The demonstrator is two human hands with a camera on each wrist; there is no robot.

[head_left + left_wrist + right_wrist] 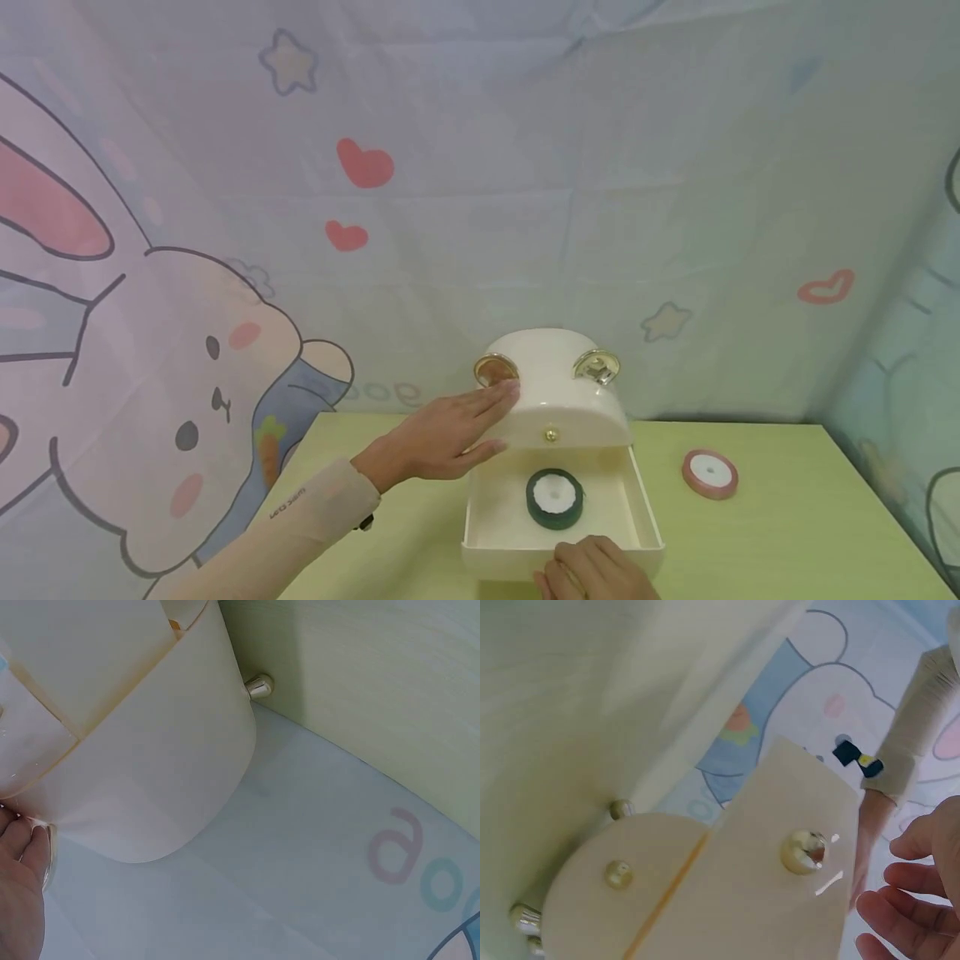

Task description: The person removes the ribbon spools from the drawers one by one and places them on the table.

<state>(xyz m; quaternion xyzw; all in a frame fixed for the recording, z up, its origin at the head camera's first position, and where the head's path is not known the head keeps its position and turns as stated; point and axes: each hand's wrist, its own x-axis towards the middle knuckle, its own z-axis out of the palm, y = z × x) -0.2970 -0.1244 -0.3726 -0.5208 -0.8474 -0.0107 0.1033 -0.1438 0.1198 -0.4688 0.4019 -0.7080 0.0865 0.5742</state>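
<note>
A glossy white box point(558, 375) with a rounded top and two gold ear-like pieces stands against the backdrop. Its lower drawer point(480, 508) is pulled out, and a roll of dark green ribbon point(555, 500) lies inside. My left hand point(450, 433) rests with extended fingers on the box's left side, by the left gold ear point(495, 369). At the drawer's front edge is my right hand point(600, 571). In the right wrist view its fingers point(907, 911) are loosely bent with nothing between them, beside the drawer front with its gold knob point(804, 851).
A roll of pink ribbon point(709, 474) lies on the green tabletop point(780, 517), right of the box. Behind stands a fabric backdrop point(480, 208) printed with a rabbit, hearts and stars. Small gold feet point(526, 919) show beneath the box in the right wrist view.
</note>
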